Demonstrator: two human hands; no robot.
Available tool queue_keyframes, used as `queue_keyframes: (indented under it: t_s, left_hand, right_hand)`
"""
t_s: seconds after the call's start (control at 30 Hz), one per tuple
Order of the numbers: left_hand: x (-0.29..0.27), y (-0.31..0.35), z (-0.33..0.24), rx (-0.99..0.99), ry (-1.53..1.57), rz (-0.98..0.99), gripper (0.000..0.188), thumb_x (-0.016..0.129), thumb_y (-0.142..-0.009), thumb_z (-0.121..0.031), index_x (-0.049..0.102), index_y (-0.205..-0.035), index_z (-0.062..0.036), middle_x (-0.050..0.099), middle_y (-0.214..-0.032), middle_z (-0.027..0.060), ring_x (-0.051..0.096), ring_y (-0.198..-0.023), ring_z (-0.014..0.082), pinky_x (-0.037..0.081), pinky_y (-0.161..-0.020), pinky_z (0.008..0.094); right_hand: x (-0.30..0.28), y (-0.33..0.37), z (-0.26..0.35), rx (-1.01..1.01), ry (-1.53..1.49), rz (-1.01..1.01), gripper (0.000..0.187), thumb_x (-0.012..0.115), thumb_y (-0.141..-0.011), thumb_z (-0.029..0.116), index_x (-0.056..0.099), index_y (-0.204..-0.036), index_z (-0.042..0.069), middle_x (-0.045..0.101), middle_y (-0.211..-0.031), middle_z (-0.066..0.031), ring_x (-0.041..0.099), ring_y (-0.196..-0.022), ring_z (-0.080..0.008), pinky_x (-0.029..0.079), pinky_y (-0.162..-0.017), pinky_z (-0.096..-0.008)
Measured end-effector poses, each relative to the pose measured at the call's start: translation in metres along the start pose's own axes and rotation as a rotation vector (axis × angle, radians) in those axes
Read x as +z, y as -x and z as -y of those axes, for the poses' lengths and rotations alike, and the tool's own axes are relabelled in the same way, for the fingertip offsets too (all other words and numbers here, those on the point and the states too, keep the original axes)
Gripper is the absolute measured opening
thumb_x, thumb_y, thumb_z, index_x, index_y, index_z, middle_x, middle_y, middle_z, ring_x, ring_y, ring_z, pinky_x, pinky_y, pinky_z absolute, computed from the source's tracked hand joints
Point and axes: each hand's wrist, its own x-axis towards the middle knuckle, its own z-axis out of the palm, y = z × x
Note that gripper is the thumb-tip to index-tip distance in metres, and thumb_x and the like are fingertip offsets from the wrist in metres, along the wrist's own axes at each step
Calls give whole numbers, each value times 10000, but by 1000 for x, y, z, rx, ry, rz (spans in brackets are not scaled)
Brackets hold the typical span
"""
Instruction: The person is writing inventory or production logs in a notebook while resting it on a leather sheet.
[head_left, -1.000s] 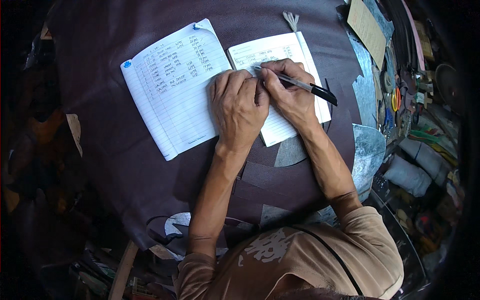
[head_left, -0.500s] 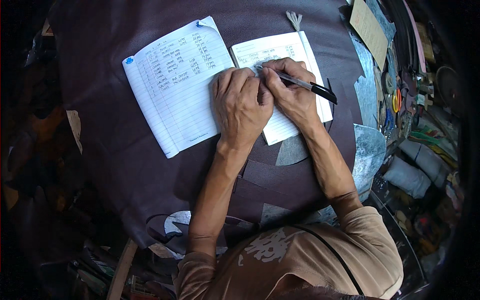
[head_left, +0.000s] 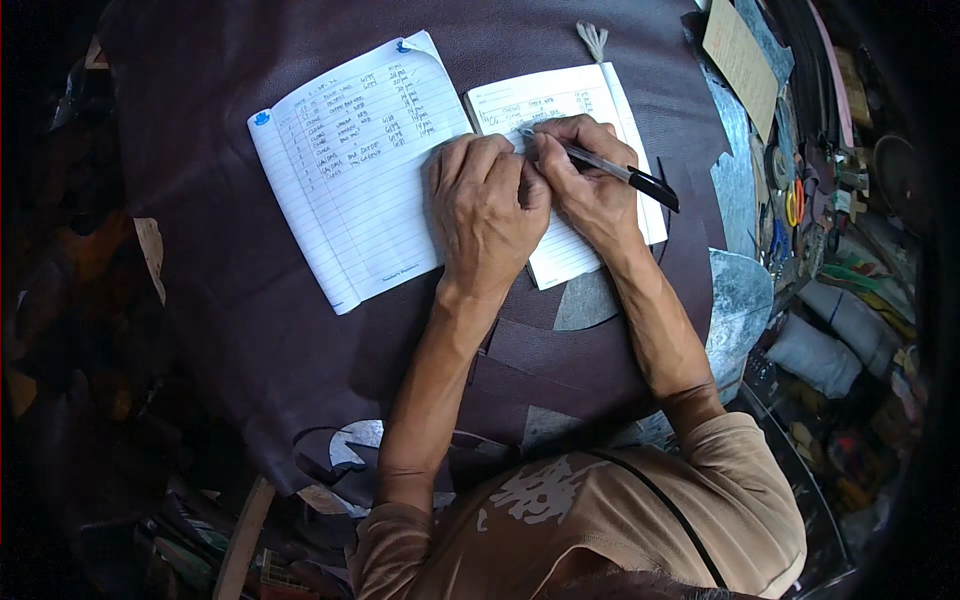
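Note:
My right hand [head_left: 598,190] is closed round a pen [head_left: 653,188] with a clear barrel and a black end pointing right. It rests on a small ruled notebook [head_left: 567,255] with handwritten lines near its top; the pen tip is close to the writing. My left hand [head_left: 490,212] lies between this notebook and a larger ruled notebook [head_left: 350,235], covering part of both. Its fingers are curled under, their tips hidden, so I cannot see what they may hold. The thumb side touches my right hand. Handwritten rows fill the larger notebook's upper part.
Dark brown leather [head_left: 240,270] covers the work surface. A frayed pale tassel [head_left: 592,42] lies above the small notebook. To the right are a brown card [head_left: 738,65], orange-handled scissors [head_left: 794,203], grey sheet pieces [head_left: 738,300] and wrapped white bundles [head_left: 815,355].
The right hand and pen have moved slightly down and to the right over the small notebook. The left hand has stayed in place on the pages, apart from a small shift of the whole view.

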Motion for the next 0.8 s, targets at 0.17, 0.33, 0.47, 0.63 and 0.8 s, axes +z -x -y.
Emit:
queue_keyframes:
  t_s: [0.17, 0.33, 0.47, 0.63, 0.8]
  left_hand:
    - [1, 0, 1, 14, 0, -17, 73, 682, -766, -64, 635, -736, -17, 630, -880, 82, 611, -895, 261, 475, -829, 427]
    - [3, 0, 2, 18, -4, -28, 78, 679, -766, -62, 625, -728, -21, 629, -878, 81, 610, -890, 262, 476, -822, 428]
    - [2, 0, 1, 20, 5, -35, 66, 675, -762, -59, 626, -738, -22, 626, -880, 81, 608, -888, 263, 476, -812, 427]
    - [4, 0, 2, 25, 2, -29, 64, 674, -755, -57, 620, -741, -24, 620, -874, 82, 606, -882, 266, 476, -804, 426]
    - [3, 0, 2, 21, -4, -27, 57, 674, -755, -57, 628, -743, -24, 621, -875, 82, 606, -884, 266, 477, -804, 427]
  right_hand:
    - [1, 0, 0, -12, -19, -54, 135, 714, -869, 132, 717, -881, -2, 671, -747, -87, 515, -619, -158, 429, -641, -314]
    - [1, -1, -2, -8, -16, -37, 131, 710, -871, 124, 713, -885, -6, 676, -756, -92, 532, -634, -154, 434, -632, -304]
    - [1, 2, -1, 104, -165, -64, 137, 710, -871, 130, 709, -886, -6, 667, -745, -84, 538, -637, -154, 447, -617, -318]
    - [1, 0, -7, -15, -24, -78, 144, 712, -873, 140, 706, -887, -4, 659, -735, -80, 518, -608, -157, 447, -599, -322]
    - [1, 0, -5, -19, -3, -62, 149, 714, -874, 145, 706, -887, -3, 656, -731, -76, 499, -588, -157, 443, -589, -321]
